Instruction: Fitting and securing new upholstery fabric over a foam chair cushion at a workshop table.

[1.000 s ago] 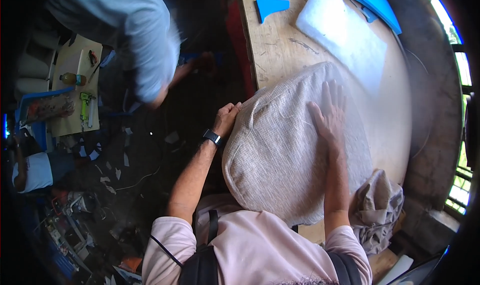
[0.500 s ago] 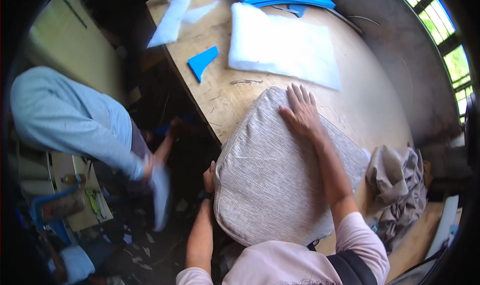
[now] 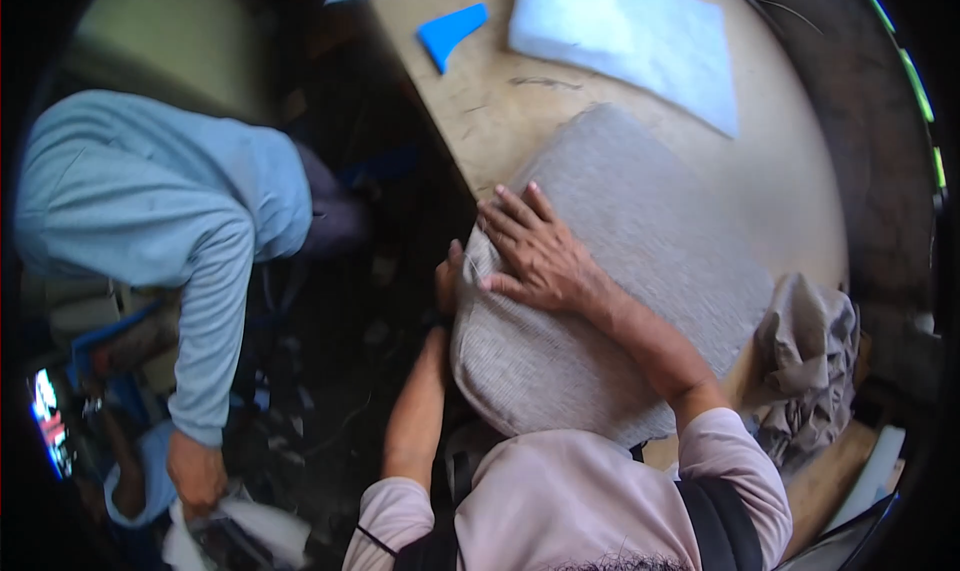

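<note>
A grey fabric-covered cushion (image 3: 610, 261) lies on the wooden table's near end, its left edge overhanging the table side. My right hand (image 3: 540, 256) rests flat on the cushion near that edge, fingers spread and palm down. My left hand (image 3: 449, 279) holds the cushion's left side from below the rim, with its fingers partly hidden. Under the right fingers the fabric is slightly puckered along the edge.
The wooden table (image 3: 450, 101) carries a white padding sheet (image 3: 630, 46) and a blue foam offcut (image 3: 452, 33). Crumpled grey-brown cloth (image 3: 805, 336) lies to the right. At left, a person in a light blue top (image 3: 150, 191) bends down, one hand at a white bag (image 3: 270, 531).
My right hand has moved from the cushion's far side to its left edge. My left hand stays at the side. The person at left has bent lower, reaching down with an arm.
</note>
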Motion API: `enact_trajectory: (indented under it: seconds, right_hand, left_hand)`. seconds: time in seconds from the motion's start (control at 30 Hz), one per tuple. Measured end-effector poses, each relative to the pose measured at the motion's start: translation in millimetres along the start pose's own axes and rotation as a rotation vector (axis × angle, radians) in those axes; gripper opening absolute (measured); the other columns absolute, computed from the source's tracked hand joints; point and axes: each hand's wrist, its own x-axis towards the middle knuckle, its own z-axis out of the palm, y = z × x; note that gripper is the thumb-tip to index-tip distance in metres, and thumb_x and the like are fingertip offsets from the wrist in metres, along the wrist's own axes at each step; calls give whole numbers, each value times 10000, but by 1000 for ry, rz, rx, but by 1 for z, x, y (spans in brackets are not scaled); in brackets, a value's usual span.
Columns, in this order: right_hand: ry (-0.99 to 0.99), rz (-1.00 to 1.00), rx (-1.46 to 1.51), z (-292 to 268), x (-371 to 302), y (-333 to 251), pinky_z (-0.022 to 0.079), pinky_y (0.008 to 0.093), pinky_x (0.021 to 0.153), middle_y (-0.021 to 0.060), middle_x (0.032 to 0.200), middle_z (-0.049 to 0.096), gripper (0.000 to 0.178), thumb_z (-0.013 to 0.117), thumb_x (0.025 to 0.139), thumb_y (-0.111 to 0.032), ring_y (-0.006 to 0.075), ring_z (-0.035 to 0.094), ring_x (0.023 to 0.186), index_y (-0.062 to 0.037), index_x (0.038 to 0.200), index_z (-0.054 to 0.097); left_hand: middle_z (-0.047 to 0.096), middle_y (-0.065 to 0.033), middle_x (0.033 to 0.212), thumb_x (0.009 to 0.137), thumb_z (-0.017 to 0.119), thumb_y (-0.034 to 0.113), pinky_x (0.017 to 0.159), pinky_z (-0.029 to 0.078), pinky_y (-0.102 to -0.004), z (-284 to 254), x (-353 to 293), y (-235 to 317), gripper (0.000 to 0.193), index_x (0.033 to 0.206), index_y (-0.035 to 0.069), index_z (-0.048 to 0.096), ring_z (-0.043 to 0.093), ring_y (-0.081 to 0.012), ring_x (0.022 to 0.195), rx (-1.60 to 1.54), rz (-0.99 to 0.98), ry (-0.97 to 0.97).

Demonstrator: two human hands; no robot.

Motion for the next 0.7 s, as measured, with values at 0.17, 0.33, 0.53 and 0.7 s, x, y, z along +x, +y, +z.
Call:
enact_trajectory:
  seconds: [0.17,0.33,0.53,0.7]
  right_hand:
    - [-5,-112,84,26,6,-30,93,533,1224,178,1523,409,1037,297,880,-808,336,243,1484,53,1444,418]
    - [10,-141,146,28,5,-31,88,532,1228,168,1533,394,1086,352,825,-852,341,228,1488,37,1444,431]
    - [1,-179,180,30,-3,-36,70,525,1234,155,1556,360,1037,333,853,-830,338,196,1499,10,1453,431]
    - [-323,-477,139,42,-26,-87,36,509,1239,187,1575,322,949,281,922,-761,330,205,1501,10,1452,436]
  left_hand:
    - [581,-182,1346,1076,375,386,1044,464,-377,-6,-19,31,537,1423,-19,435,584,-248,1210,-269,-115,-111]
    - [621,-105,1267,1068,379,362,951,481,-319,-26,-22,38,491,1375,6,523,591,-176,1112,216,221,-275]
    - [675,-76,1127,1059,399,322,873,500,-301,-39,6,-30,438,1232,-16,617,614,-153,990,47,107,-176]
    - [684,-67,1092,1057,406,309,857,501,-294,-48,32,-78,424,1182,-20,643,616,-146,966,17,77,-208]
